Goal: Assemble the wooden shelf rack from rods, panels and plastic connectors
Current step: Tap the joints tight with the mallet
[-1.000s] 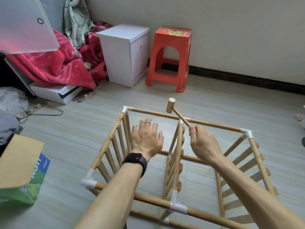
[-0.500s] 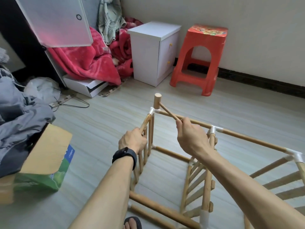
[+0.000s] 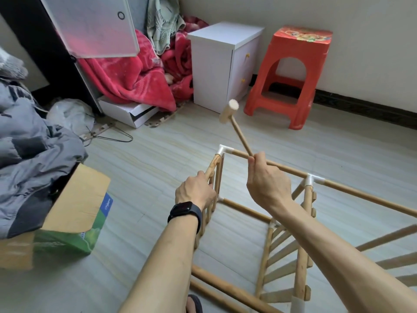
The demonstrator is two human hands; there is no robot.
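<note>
The wooden shelf rack (image 3: pixel 302 224) lies on its side on the floor, its rods joined by white plastic connectors. My left hand (image 3: pixel 195 193) grips the top rod of the left slatted panel (image 3: pixel 213 166), just below the white corner connector (image 3: pixel 223 150). My right hand (image 3: pixel 267 184) holds the thin handle of a small wooden mallet (image 3: pixel 229 111). The mallet head is raised above and behind that corner connector. A second white connector (image 3: pixel 310 180) sits on the middle panel, right of my right hand.
A cardboard box (image 3: pixel 74 220) with grey clothes (image 3: pixel 29 154) stands at the left. Behind are a white cabinet (image 3: pixel 222 64), a red plastic stool (image 3: pixel 291 75), red blankets (image 3: pixel 135 73) and a wire hanger (image 3: pixel 110 136). My foot (image 3: pixel 194 304) shows near the bottom rods.
My left hand went from open over the rack to gripping the left panel's top rod. The mallet head rose from beside the corner connector to well above it. The view swung left.
</note>
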